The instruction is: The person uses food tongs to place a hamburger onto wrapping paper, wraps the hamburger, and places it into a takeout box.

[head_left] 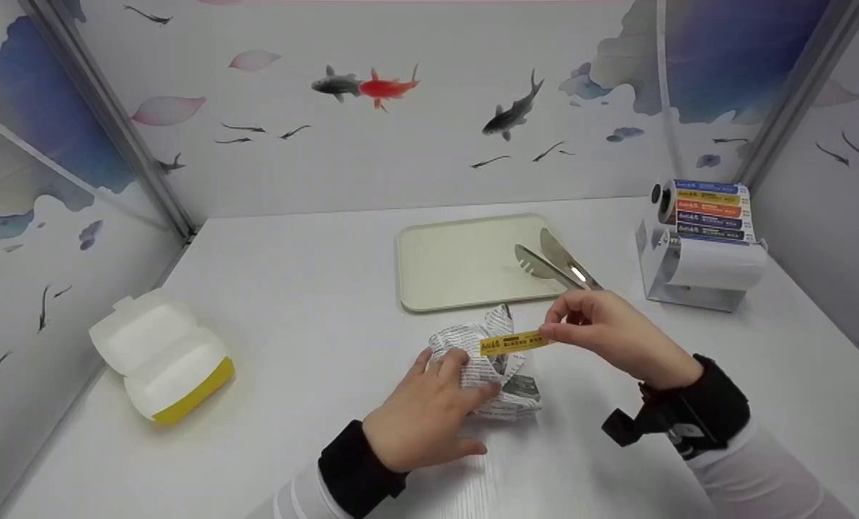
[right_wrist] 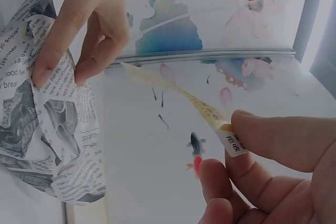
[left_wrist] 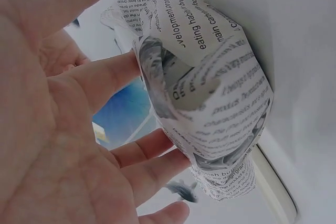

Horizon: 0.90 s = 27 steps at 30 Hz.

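Note:
A bundle wrapped in newsprint-patterned paper (head_left: pixel 519 407) sits on the white table, its folds gathered on top. My left hand (head_left: pixel 429 411) rests on the wrapped bundle, fingers spread and touching the paper (left_wrist: pixel 210 103). Between thumb and forefinger, my right hand (head_left: pixel 610 335) pinches one end of a yellow printed sticker strip (head_left: pixel 509 343). In the head view the strip's other end lies over the paper. The right wrist view shows the strip (right_wrist: pixel 202 108) twisted, with its free end apart from the bundle. What the paper wraps is hidden.
Behind the bundle lies a pale green tray (head_left: pixel 458 267) with metal tongs (head_left: pixel 563 259) across its right side. A label dispenser (head_left: pixel 710 245) with several coloured rolls stands at the back right. At left sits an opened white clamshell box (head_left: pixel 163 353) with a yellow band.

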Motion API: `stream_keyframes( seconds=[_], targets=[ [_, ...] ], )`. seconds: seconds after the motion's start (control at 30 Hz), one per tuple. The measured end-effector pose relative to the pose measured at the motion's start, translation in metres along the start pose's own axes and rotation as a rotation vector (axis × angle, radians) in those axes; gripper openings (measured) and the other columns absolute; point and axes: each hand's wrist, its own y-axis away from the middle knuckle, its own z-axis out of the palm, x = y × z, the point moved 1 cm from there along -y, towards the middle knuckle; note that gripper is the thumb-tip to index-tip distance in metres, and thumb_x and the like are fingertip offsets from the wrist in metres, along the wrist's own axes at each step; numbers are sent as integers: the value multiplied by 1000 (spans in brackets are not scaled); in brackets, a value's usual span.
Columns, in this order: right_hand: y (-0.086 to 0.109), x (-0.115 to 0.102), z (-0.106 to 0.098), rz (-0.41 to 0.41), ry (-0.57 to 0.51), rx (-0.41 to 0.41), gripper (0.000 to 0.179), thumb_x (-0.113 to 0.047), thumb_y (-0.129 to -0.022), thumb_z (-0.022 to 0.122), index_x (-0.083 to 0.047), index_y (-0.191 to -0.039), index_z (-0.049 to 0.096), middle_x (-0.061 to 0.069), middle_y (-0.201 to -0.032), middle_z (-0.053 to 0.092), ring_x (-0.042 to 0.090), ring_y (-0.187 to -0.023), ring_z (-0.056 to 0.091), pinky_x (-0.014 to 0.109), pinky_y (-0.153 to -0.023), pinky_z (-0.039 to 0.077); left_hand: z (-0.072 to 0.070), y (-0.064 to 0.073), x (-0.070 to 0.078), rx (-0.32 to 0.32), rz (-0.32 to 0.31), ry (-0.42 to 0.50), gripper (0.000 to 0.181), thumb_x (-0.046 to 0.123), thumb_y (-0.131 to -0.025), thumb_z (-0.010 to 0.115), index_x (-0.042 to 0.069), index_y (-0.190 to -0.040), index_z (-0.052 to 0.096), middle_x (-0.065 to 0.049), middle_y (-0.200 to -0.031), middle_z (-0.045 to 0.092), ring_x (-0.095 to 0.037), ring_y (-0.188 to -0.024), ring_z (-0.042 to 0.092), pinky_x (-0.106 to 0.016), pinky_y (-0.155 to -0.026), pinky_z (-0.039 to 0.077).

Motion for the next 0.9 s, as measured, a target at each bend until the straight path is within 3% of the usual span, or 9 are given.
stream_keyframes(
  seconds=[0.1, 0.17, 0.3, 0.67, 0.9],
  targets=[
    [-19, 42, -3, -11, -25, -79, 17, -10, -99, 68, 7, -100, 67, -5, -84, 60, 7, -76, 50, 22, -70, 41, 17, -7, 0, -48, -44, -2, 71, 66, -83, 78, 36, -145, 61, -10, -137, 55, -22, -131, 51, -58, -116, 47],
    [-23, 55, -2, -12, -63, -101, 20, -15, -99, 71, 5, -101, 69, -5, -86, 62, 7, -77, 52, 23, -72, 43, 24, -10, 0, -54, -62, -6, 72, 66, -81, 80, 38, -144, 61, -10, -137, 55, -22, -132, 50, -59, -116, 45],
    [-25, 56, 3, -16, -63, -98, 20, -16, -96, 73, 3, -98, 69, -4, -86, 61, 8, -75, 51, 22, -70, 42, 23, -9, -1, -68, -61, 6, 70, 65, -83, 79, 38, -145, 61, -11, -139, 56, -23, -134, 50, -60, -118, 44],
    [-37, 67, 13, 36, 161, -2, 17, -19, -94, 74, -4, -86, 72, 3, -90, 67, 15, -77, 50, 26, -67, 39, 19, -10, -1, -100, -67, 2, 68, 64, -85, 78, 37, -146, 61, -11, -139, 56, -23, -134, 51, -58, -119, 43],
    [-39, 70, 24, 84, 224, 61, 19, -20, -92, 76, -6, -80, 70, 0, -81, 66, 14, -71, 48, 26, -60, 36, 19, -10, -2, -89, -61, -10, 67, 64, -85, 78, 38, -144, 62, -10, -137, 57, -22, -133, 51, -57, -117, 45]
  ],
)
